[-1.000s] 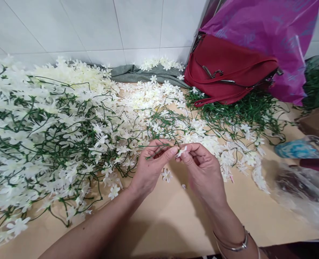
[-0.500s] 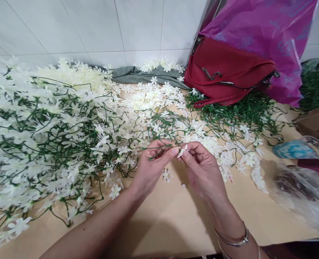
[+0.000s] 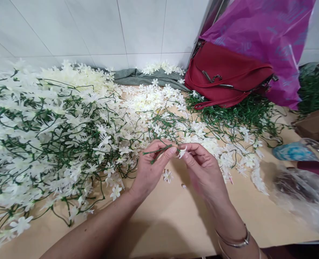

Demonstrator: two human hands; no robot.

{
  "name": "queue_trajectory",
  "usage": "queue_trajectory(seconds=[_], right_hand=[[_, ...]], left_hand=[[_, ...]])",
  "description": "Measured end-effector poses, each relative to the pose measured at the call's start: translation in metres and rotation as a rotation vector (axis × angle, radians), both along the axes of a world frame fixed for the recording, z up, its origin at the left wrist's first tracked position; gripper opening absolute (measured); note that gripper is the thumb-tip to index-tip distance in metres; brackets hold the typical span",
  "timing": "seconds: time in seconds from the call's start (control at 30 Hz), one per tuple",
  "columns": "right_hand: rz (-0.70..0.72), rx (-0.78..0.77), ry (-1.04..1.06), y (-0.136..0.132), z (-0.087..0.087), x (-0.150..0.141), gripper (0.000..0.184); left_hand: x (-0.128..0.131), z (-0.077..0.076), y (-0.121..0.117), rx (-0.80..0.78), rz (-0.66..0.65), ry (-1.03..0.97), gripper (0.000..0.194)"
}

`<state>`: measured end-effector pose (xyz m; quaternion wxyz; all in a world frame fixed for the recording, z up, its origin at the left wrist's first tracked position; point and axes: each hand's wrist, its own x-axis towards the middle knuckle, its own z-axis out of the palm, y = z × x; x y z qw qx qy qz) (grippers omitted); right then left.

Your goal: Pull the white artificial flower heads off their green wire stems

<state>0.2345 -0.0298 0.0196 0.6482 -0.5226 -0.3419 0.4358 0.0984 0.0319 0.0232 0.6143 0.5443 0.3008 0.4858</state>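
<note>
My left hand (image 3: 155, 167) pinches a green artificial stem (image 3: 157, 150), its ends poking out past the fingers. Between thumb and forefinger of my right hand (image 3: 202, 169) is a small white artificial flower (image 3: 182, 153), right beside the stem's tip. Whether stem and flower are joined is too small to tell. On the table below the hands lie a loose white flower (image 3: 167, 176) and a tiny pale piece (image 3: 183, 186). A big heap of white flowers on green stems (image 3: 62, 133) spreads to the left of my left hand.
Loose white blossoms (image 3: 156, 97) lie behind the hands. A red handbag (image 3: 229, 72) rests on green stems (image 3: 235, 113) at the back right, against a purple plastic bag (image 3: 273, 39). To the right are a blue-and-white cup (image 3: 291, 150) and a clear plastic bag (image 3: 310, 201). A tiled wall (image 3: 140, 28) stands behind.
My hands have moved slightly apart, and more of the white flower shows at my right fingertips. The stem in my left hand has tilted a little.
</note>
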Motion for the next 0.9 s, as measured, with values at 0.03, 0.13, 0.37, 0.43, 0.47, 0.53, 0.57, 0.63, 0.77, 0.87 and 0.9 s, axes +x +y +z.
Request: queue_trajectory(seconds=[0.03, 0.13, 0.37, 0.43, 0.47, 0.53, 0.57, 0.63, 0.77, 0.87, 0.9], right_hand=[[-0.017, -0.002, -0.015, 0.0, -0.002, 0.0, 0.017], [-0.057, -0.002, -0.06, 0.0, -0.008, 0.0, 0.016], [-0.074, 0.004, -0.106, -0.001, -0.007, -0.002, 0.017], [-0.09, 0.005, -0.18, -0.002, -0.001, -0.004, 0.014], [-0.113, 0.027, -0.238, -0.003, 0.002, -0.005, 0.013], [-0.163, 0.118, -0.395, -0.004, 0.008, -0.007, 0.019], [-0.173, 0.166, -0.491, -0.004, 0.01, -0.007, 0.024], [-0.161, 0.223, -0.678, -0.003, 0.012, -0.006, 0.025], [-0.133, 0.21, -0.825, -0.002, 0.009, -0.002, 0.011], [-0.189, 0.198, -0.788, -0.004, 0.007, -0.001, 0.007], [-0.218, 0.193, -0.783, -0.004, 0.007, -0.001, 0.006]], left_hand=[[0.0, 0.0, -0.001, -0.004, -0.008, 0.012, 0.007], [0.0, -0.002, -0.003, -0.046, -0.036, 0.036, 0.012], [0.001, -0.001, -0.005, -0.098, -0.077, 0.054, 0.02], [0.002, 0.0, -0.006, -0.082, -0.047, 0.073, 0.018], [0.002, 0.0, -0.006, -0.068, -0.029, 0.084, 0.017], [0.001, 0.0, -0.006, -0.026, 0.001, 0.109, 0.015], [0.001, 0.0, -0.006, -0.001, 0.007, 0.119, 0.014], [-0.001, -0.001, -0.006, 0.05, -0.003, 0.145, 0.013], [-0.002, -0.003, -0.004, 0.154, -0.029, 0.232, 0.006], [-0.002, -0.003, -0.002, 0.15, -0.011, 0.215, 0.005], [-0.002, -0.003, 0.0, 0.142, 0.0, 0.208, 0.006]])
